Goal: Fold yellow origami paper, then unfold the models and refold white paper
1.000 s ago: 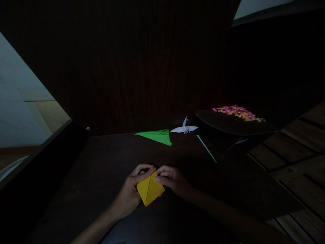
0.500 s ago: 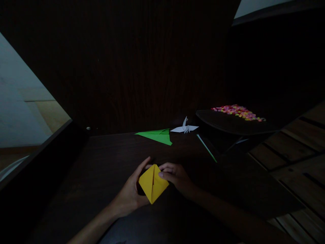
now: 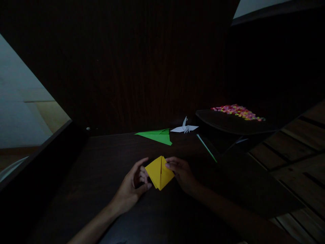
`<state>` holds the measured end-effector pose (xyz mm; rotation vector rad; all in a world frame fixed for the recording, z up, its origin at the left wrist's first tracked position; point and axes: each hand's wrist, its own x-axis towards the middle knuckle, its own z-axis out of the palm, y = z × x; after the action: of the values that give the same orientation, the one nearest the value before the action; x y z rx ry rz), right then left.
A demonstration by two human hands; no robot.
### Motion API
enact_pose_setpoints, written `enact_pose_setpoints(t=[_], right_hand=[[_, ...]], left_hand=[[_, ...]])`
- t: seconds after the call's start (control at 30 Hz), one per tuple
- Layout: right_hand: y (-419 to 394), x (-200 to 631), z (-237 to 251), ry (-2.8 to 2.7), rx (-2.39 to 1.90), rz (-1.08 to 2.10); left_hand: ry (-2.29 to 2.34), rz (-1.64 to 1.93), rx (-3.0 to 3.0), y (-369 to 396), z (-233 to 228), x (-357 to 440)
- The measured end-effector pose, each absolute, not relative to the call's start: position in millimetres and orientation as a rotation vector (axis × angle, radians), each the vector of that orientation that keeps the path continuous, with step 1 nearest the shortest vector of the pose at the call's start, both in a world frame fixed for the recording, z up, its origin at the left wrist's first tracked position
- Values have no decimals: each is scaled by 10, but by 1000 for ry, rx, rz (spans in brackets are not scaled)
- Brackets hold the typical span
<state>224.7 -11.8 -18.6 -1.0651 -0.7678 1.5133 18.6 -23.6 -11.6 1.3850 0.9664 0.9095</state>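
A piece of folded yellow origami paper (image 3: 159, 173), diamond-shaped with a split down its middle, is held above the dark table. My right hand (image 3: 182, 172) pinches its right corner, thumb on top and fingers behind. Beside its left corner is my left hand (image 3: 135, 184), with thumb and forefinger spread apart and the other fingers curled close to the paper's edge. Whether those curled fingers touch the paper is hard to make out.
Behind my hands, a green paper plane (image 3: 157, 136) and a white paper crane (image 3: 185, 128) lie at the back of the dark table (image 3: 101, 159). A thin white-green strip (image 3: 207, 148) lies to the right. Small colourful pieces (image 3: 238, 112) cover part of a corner shelf (image 3: 218, 122).
The yellow paper has moved right and slightly away from me in my right hand. My left hand has come off its left side, and its fingers have curled.
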Motion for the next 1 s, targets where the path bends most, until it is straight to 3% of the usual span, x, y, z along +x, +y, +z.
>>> enact_pose_setpoints(t=[0.57, 1.0], right_hand=[[-155, 2232, -230, -869, -1052, 1533], [-169, 2240, -268, -1002, -1068, 1504]], left_hand=[[933, 890, 1418, -211, -21, 180], [1175, 934, 1480, -154, 14, 151]])
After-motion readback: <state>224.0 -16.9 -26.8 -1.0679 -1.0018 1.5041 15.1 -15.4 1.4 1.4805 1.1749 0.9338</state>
